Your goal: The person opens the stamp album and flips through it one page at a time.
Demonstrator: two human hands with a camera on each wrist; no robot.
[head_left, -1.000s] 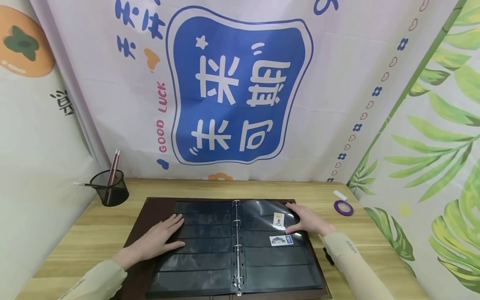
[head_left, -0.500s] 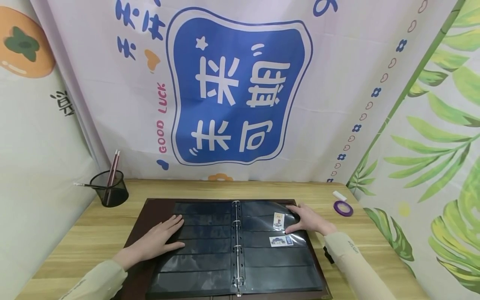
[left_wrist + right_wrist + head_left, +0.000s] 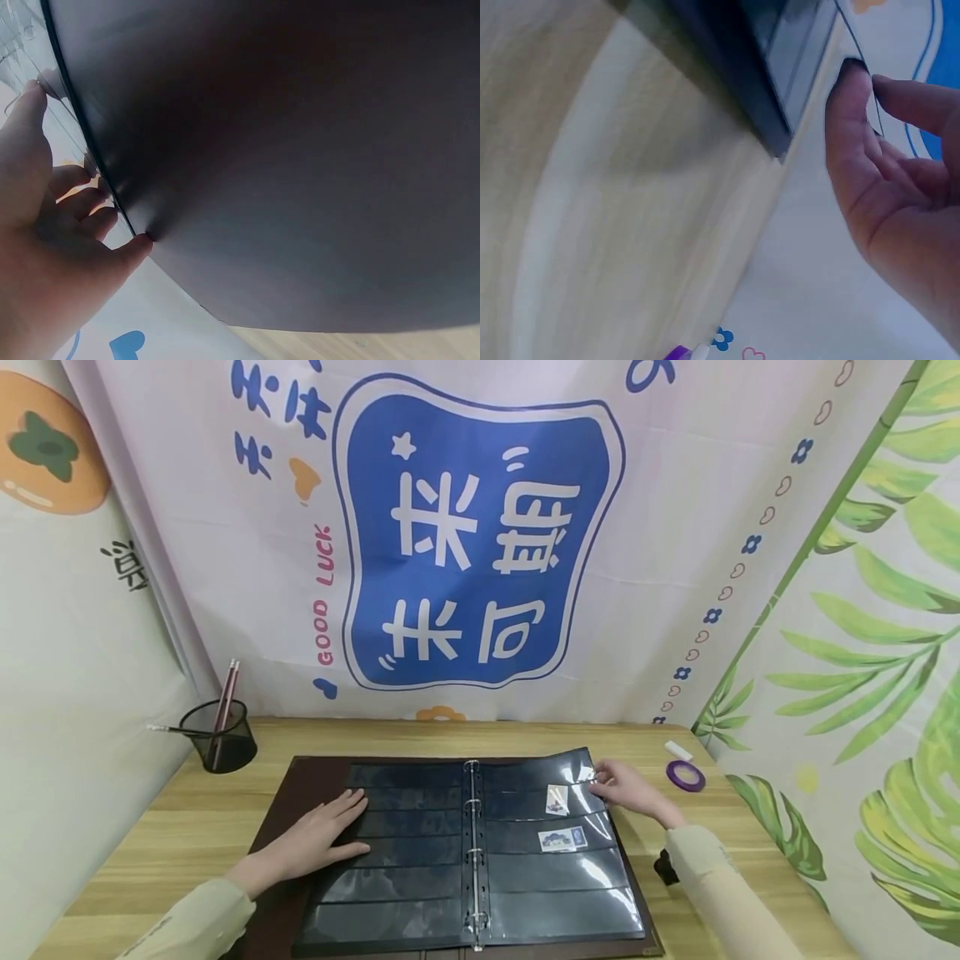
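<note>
On the left of the wooden tabletop (image 3: 150,835), a black mesh pen cup (image 3: 242,745) is standing upright; pencils (image 3: 227,693) are leaning inside it, and one dark slender implement (image 3: 168,729) is slanting out over the rim. To its right, a ring-binder stamp album is lying open in front of the person, its dark brown cover (image 3: 279,810) showing beyond the pages. The left hand (image 3: 318,835) is resting at the outer edge of the left page (image 3: 405,852), fingers extended and grasping nothing. At the centre, the metal ring mechanism (image 3: 475,860) is holding both pages. On the right page (image 3: 555,897), two stamps are sitting in separate strips: an upright stamp (image 3: 557,800) above and a horizontal stamp (image 3: 562,839) below. The right hand (image 3: 626,787) is pinching this page's outer edge between thumb and fingers; the upper outer corner is standing raised. Beneath the right forearm, a black object (image 3: 665,867) is showing, too obscured to identify reliably. Farther right, a white block (image 3: 678,751) is lying just behind a purple tape roll (image 3: 687,787).
</note>
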